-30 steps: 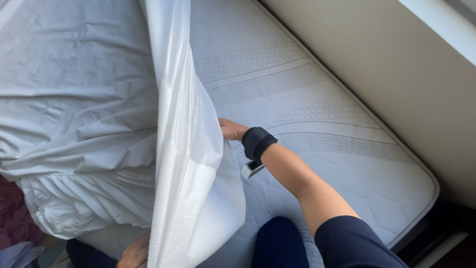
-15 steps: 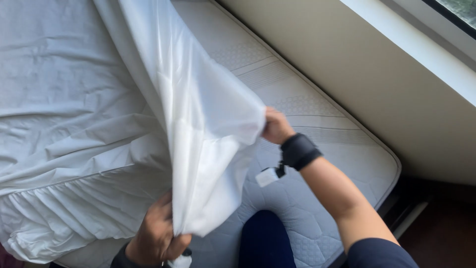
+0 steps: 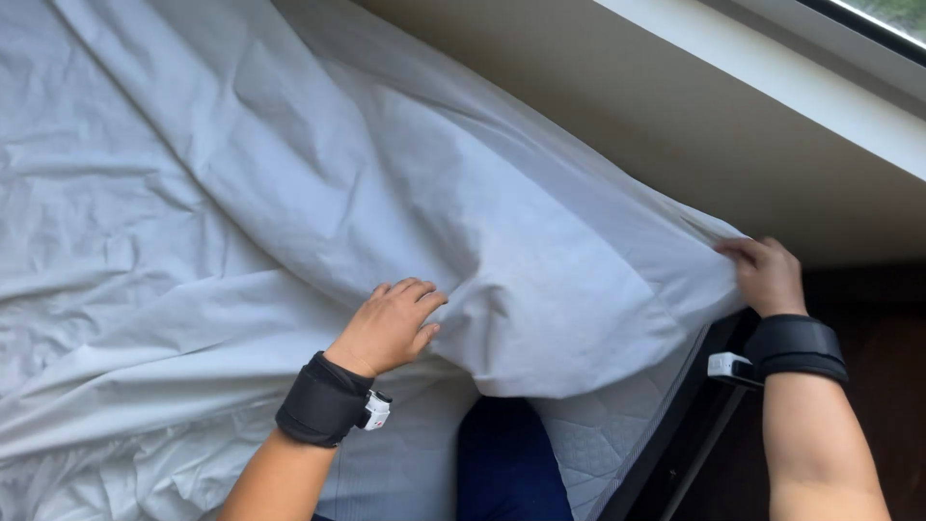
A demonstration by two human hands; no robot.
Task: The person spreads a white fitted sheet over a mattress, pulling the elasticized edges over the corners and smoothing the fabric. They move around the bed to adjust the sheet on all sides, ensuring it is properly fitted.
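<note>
White sheet (image 3: 289, 193) is being spread over the mattress (image 3: 598, 453), covering nearly all of it; only the quilted near corner is being left bare. Sheet's corner is being pinched shut in the right hand (image 3: 769, 275), held out past the mattress's right edge, by the wall (image 3: 598, 116). Left hand (image 3: 391, 326) is being pressed flat on the sheet, fingers together, nothing clamped. Black wristbands are being worn on both wrists. Risk, as judged: the pinched corner could be slipping free, or the cloth bunching under the left palm. No containers in view.
</note>
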